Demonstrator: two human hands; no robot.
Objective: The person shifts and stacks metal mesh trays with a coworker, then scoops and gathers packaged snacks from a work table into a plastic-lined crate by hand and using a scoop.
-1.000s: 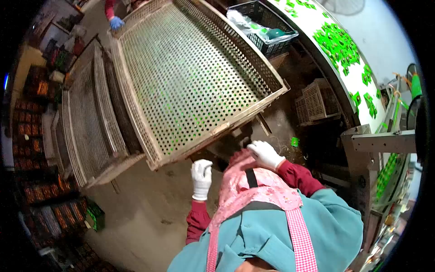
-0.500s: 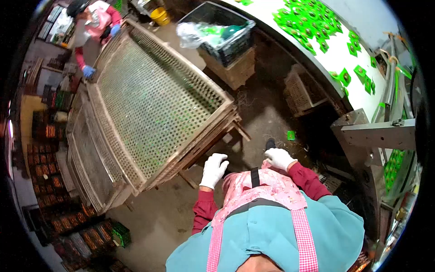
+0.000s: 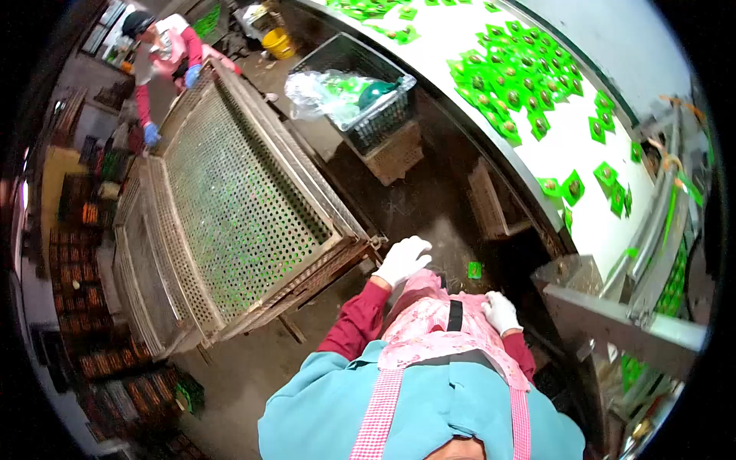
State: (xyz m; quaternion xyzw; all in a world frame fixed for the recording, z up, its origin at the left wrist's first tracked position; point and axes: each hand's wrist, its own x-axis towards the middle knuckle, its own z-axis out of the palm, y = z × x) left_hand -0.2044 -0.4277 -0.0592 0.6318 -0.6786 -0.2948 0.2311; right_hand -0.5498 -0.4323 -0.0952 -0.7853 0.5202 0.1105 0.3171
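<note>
My left hand (image 3: 403, 261), in a white glove, is raised near the front right corner of a large perforated tray (image 3: 230, 199), with a small gap between them. Its fingers are apart and nothing is in them. White-gloved too, my right hand (image 3: 501, 312) hangs low beside the pink apron (image 3: 429, 322); its fingers are curled, and what they hold, if anything, is hidden. The tray has a raised rim and small green bits on its holed floor.
A co-worker (image 3: 165, 50) in blue gloves stands at the tray's far end. A black crate (image 3: 368, 130) holds clear plastic. Green squares lie on a white conveyor belt (image 3: 429, 54) at the right, behind a metal frame (image 3: 621, 322). A green square (image 3: 474, 270) is on the floor.
My left hand has moved forward and right, away from my body. My right hand has dropped back beside the apron. The view has shifted, with the tray further left and more of the belt showing.
</note>
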